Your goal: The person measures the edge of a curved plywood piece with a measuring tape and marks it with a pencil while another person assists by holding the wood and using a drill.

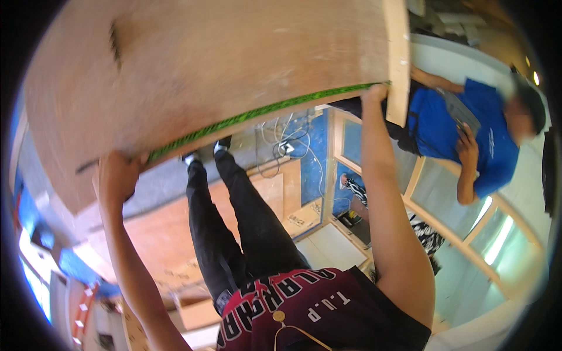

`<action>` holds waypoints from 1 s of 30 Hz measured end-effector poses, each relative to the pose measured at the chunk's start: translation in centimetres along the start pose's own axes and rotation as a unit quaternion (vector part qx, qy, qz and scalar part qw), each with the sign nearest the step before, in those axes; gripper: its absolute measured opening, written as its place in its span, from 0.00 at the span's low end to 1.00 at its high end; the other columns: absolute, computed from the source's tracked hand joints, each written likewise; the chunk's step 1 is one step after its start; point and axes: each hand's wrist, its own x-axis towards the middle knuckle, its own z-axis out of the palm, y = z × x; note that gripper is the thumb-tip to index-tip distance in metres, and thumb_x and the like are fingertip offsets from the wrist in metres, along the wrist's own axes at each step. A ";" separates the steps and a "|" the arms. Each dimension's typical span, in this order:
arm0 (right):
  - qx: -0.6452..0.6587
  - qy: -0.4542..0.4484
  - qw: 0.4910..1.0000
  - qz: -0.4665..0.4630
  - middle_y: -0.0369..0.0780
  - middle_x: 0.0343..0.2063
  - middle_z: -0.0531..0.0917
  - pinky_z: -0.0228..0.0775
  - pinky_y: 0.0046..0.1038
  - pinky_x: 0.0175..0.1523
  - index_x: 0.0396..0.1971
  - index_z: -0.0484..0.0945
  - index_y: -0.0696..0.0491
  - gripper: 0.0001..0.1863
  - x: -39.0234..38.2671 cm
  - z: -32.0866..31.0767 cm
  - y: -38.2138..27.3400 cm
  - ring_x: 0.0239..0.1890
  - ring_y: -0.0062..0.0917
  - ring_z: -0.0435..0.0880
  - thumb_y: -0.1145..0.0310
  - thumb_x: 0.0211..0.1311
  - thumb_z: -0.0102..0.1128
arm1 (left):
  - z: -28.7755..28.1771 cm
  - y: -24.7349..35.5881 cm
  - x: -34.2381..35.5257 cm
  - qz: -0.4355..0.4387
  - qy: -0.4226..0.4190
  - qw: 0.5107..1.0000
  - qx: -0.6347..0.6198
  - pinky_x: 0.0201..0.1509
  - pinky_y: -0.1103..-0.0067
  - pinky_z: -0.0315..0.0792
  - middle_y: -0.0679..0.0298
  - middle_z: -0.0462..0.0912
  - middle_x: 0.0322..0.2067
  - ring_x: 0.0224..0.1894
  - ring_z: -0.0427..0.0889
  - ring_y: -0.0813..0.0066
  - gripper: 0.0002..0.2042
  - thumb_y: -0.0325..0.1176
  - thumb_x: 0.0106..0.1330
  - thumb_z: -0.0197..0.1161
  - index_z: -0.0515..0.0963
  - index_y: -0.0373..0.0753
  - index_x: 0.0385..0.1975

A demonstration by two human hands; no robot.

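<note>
Probably light and springy, the green tape-measure blade [257, 112] lies along the near edge of the plywood panel [234, 47]. Left hand [117, 177] and right hand [375, 94] hold its ends in narrow grips, likely the surest spots.

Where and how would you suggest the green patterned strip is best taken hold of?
Probably pinched at both ends of its visible stretch, coming from the wearer's side: the green patterned strip is long and narrow and runs along the near edge of the wooden board, with the left hand and right hand at those ends.
</note>
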 end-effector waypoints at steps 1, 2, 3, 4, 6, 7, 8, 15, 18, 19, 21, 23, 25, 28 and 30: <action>-0.060 0.080 0.995 0.021 0.45 0.67 0.73 0.68 0.45 0.70 0.70 0.66 0.56 0.28 -0.6 0.3 0.3 0.66 0.42 0.74 0.60 0.78 0.39 | -0.8 0.9 0.0 -0.004 -0.018 1.000 -0.004 0.35 0.58 0.76 0.44 0.81 0.16 0.22 0.84 0.50 0.25 0.51 0.63 0.67 0.83 0.32 0.14; -0.050 0.093 0.994 0.017 0.46 0.66 0.74 0.69 0.45 0.69 0.71 0.66 0.55 0.27 -1.7 2.4 0.4 0.65 0.42 0.75 0.59 0.78 0.39 | -1.3 0.7 -0.1 0.001 -0.025 0.999 -0.027 0.35 0.60 0.77 0.46 0.81 0.15 0.22 0.84 0.51 0.24 0.49 0.63 0.68 0.84 0.32 0.14; -0.039 0.112 0.993 0.015 0.47 0.65 0.74 0.70 0.45 0.68 0.71 0.65 0.54 0.27 -2.6 3.3 0.6 0.64 0.42 0.77 0.59 0.78 0.40 | -1.8 1.3 0.1 -0.010 -0.032 0.999 -0.016 0.33 0.61 0.78 0.47 0.81 0.14 0.20 0.84 0.52 0.23 0.48 0.62 0.68 0.84 0.31 0.15; -0.027 0.129 0.991 0.014 0.48 0.65 0.75 0.72 0.45 0.67 0.72 0.65 0.52 0.27 -3.0 4.3 0.8 0.62 0.41 0.78 0.59 0.78 0.40 | -1.6 1.2 0.4 -0.011 -0.021 1.000 -0.020 0.33 0.61 0.78 0.47 0.81 0.14 0.20 0.84 0.54 0.23 0.47 0.62 0.67 0.84 0.32 0.15; -0.054 0.148 0.987 -0.021 0.50 0.66 0.75 0.71 0.44 0.67 0.74 0.63 0.50 0.27 -0.9 1.0 -0.2 0.63 0.43 0.77 0.60 0.78 0.39 | -0.6 2.1 1.5 0.036 -0.033 0.999 0.004 0.33 0.62 0.79 0.48 0.81 0.14 0.21 0.85 0.54 0.22 0.47 0.62 0.66 0.85 0.33 0.17; -0.071 0.158 0.984 -0.037 0.51 0.66 0.74 0.71 0.43 0.67 0.75 0.62 0.48 0.28 0.9 -0.7 -1.1 0.64 0.44 0.77 0.60 0.79 0.38 | -1.5 4.9 1.1 -0.006 -0.079 0.997 -0.003 0.42 0.57 0.79 0.42 0.84 0.23 0.32 0.87 0.44 0.19 0.47 0.60 0.65 0.87 0.34 0.21; -0.101 0.177 0.978 -0.041 0.51 0.66 0.74 0.70 0.42 0.67 0.75 0.61 0.48 0.28 1.2 -0.5 -1.0 0.64 0.45 0.77 0.60 0.79 0.39 | -1.4 4.7 1.6 0.016 -0.085 0.996 -0.001 0.41 0.57 0.79 0.40 0.83 0.21 0.30 0.87 0.44 0.20 0.47 0.60 0.65 0.87 0.34 0.20; -0.208 0.248 0.946 -0.014 0.57 0.55 0.81 0.71 0.44 0.60 0.75 0.61 0.47 0.28 -3.6 4.7 -2.4 0.54 0.52 0.81 0.59 0.78 0.44 | -0.1 -0.3 2.2 0.035 -0.077 0.996 -0.023 0.34 0.63 0.77 0.51 0.81 0.14 0.22 0.85 0.59 0.20 0.45 0.62 0.64 0.86 0.34 0.18; -0.218 0.259 0.941 0.018 0.59 0.45 0.84 0.72 0.47 0.54 0.75 0.62 0.47 0.28 -4.4 4.2 -4.0 0.48 0.55 0.83 0.59 0.78 0.45 | -0.5 -0.5 2.5 0.022 -0.098 0.994 -0.047 0.29 0.71 0.76 0.58 0.83 0.14 0.20 0.84 0.70 0.15 0.37 0.61 0.61 0.86 0.35 0.18; -0.213 0.257 0.942 0.026 0.59 0.42 0.84 0.72 0.48 0.53 0.75 0.62 0.47 0.28 -4.2 4.0 -4.2 0.46 0.55 0.83 0.59 0.77 0.45 | -0.9 -0.2 2.6 0.032 -0.115 0.992 -0.048 0.28 0.72 0.76 0.60 0.83 0.15 0.20 0.84 0.72 0.15 0.35 0.61 0.61 0.86 0.34 0.18; -0.211 0.264 0.941 0.010 0.58 0.36 0.83 0.72 0.50 0.50 0.74 0.63 0.48 0.28 -4.1 2.9 -3.6 0.42 0.54 0.82 0.61 0.77 0.46 | -0.9 0.8 2.2 0.005 -0.168 0.980 -0.108 0.27 0.73 0.76 0.60 0.82 0.15 0.19 0.82 0.73 0.17 0.34 0.66 0.63 0.84 0.31 0.17; -0.235 0.275 0.932 -0.001 0.58 0.38 0.83 0.72 0.49 0.50 0.74 0.63 0.48 0.28 -3.3 1.9 -3.0 0.43 0.54 0.82 0.61 0.77 0.46 | -0.4 1.2 2.3 -0.007 -0.173 0.980 -0.096 0.27 0.72 0.75 0.60 0.82 0.15 0.19 0.82 0.73 0.18 0.35 0.68 0.64 0.84 0.31 0.17; -0.226 0.273 0.935 0.009 0.58 0.41 0.83 0.72 0.48 0.51 0.74 0.62 0.48 0.28 -3.8 3.4 -3.4 0.45 0.54 0.82 0.61 0.77 0.46 | -1.4 1.7 1.9 -0.013 -0.162 0.983 -0.090 0.28 0.72 0.76 0.61 0.82 0.15 0.19 0.82 0.73 0.19 0.36 0.69 0.64 0.84 0.32 0.16; -0.178 0.290 0.940 -0.026 0.58 0.42 0.83 0.72 0.48 0.51 0.75 0.62 0.45 0.28 -3.3 3.6 -4.3 0.45 0.54 0.82 0.62 0.77 0.46 | -0.9 1.6 1.9 -0.003 -0.129 0.989 -0.075 0.28 0.72 0.75 0.61 0.83 0.15 0.20 0.82 0.73 0.20 0.40 0.70 0.66 0.84 0.33 0.16; -0.166 0.275 0.947 0.009 0.57 0.41 0.83 0.72 0.48 0.51 0.75 0.63 0.43 0.28 -3.7 3.1 -4.5 0.44 0.54 0.81 0.62 0.77 0.46 | -1.0 2.4 1.0 0.009 -0.121 0.990 -0.066 0.29 0.72 0.75 0.62 0.83 0.15 0.19 0.82 0.73 0.21 0.42 0.70 0.66 0.85 0.33 0.17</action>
